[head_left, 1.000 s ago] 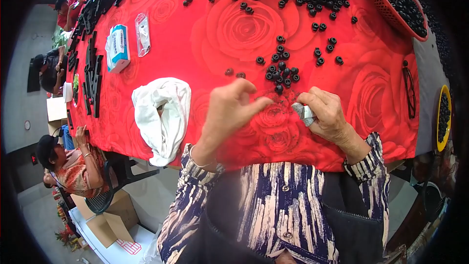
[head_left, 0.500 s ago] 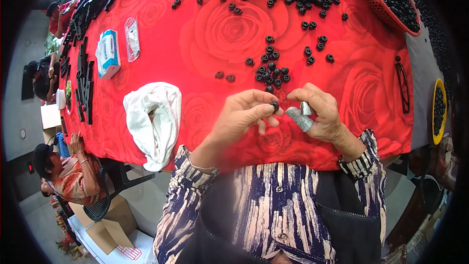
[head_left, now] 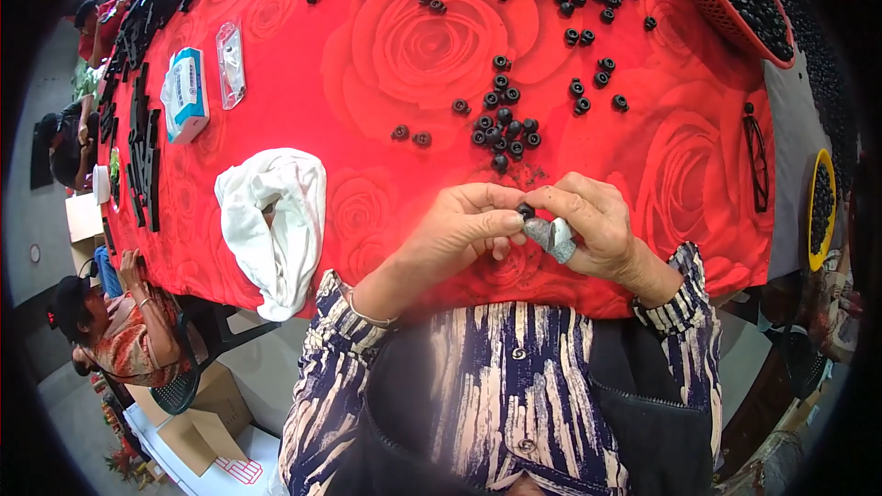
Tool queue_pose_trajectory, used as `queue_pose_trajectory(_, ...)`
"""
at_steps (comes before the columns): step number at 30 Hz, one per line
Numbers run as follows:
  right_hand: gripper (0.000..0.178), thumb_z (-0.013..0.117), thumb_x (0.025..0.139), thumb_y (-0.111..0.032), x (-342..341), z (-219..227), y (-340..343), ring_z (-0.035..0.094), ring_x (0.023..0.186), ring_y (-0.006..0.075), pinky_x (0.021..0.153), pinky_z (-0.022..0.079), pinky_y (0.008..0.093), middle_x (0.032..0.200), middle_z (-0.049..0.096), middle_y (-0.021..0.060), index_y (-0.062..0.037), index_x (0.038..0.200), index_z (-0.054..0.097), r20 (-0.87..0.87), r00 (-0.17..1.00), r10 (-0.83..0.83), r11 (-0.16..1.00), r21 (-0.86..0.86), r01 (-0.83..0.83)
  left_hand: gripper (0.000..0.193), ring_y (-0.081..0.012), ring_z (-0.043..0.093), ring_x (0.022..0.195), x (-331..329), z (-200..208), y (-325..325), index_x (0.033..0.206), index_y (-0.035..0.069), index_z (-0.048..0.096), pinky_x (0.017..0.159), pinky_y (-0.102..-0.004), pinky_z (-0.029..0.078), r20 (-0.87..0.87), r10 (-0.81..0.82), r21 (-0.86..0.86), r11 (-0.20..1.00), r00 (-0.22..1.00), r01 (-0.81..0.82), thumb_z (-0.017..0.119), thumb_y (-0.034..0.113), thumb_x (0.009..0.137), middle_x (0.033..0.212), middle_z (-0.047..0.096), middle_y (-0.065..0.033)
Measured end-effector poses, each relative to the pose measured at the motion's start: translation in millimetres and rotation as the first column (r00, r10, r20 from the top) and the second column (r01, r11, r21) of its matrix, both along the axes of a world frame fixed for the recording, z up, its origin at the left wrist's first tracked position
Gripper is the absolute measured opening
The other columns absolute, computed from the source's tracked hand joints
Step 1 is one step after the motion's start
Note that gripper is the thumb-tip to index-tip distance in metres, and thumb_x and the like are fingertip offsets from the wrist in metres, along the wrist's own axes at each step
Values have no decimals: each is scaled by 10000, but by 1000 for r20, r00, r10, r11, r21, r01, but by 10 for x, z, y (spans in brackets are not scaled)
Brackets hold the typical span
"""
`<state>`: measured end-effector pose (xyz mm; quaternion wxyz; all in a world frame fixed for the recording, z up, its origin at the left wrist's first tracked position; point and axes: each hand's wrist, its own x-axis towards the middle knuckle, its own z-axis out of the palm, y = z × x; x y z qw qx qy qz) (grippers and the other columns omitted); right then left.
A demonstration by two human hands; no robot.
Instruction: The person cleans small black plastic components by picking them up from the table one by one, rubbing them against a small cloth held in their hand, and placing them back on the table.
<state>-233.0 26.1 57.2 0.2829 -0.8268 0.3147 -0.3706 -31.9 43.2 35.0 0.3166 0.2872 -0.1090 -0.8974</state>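
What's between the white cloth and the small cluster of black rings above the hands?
Head view: two loose black rings on bare red tablecloth between white cloth and cluster.

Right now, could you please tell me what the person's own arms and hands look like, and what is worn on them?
Both arms wear long sleeves in a navy and cream streaked pattern, with striped cuffs at the wrists. The left hand is bare, with a thin bracelet at its wrist. The right hand is bare too, except for grey tape wrapped around one finger. No gloves or cables show.
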Motion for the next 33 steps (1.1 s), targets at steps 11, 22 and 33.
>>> queue_pose_trajectory(11, 425, 732, 609, -80, 4, -30, -7, 533, 548, 208, 466, 406, 316, 695, 528, 76, 20, 993, 580, 4, 1000, 13, 995, -95, -13, 224, -98, 591, 674, -34, 94, 3, 1029, -39, 575, 571, -207, 483, 123, -13, -83, 996, 992, 23, 592, 133, 886, 823, 621, -73)
queue_pose_trajectory(22, 343, 726, 624, -45, 13, -2, 35, 533, 531, 211, 456, 405, 318, 674, 522, 73, 11, 926, 575, 19, 1000, -5, 999, -51, 6, 209, -88, 561, 647, -84, 102, 74, 1022, -38, 575, 582, -204, 468, 165, 78, -181, 982, 983, -47, 583, 127, 893, 816, 615, -70)
queue_pose_trajectory(33, 301, 634, 787, -107, -130, 96, -85, 550, 636, 210, 545, 426, 304, 788, 539, 104, 12, 1035, 510, 75, 996, 52, 931, 358, -75, 195, -124, 579, 695, -63, 89, 44, 1049, -43, 567, 545, -240, 484, 120, 90, -201, 977, 989, -64, 551, 77, 895, 874, 621, -102)
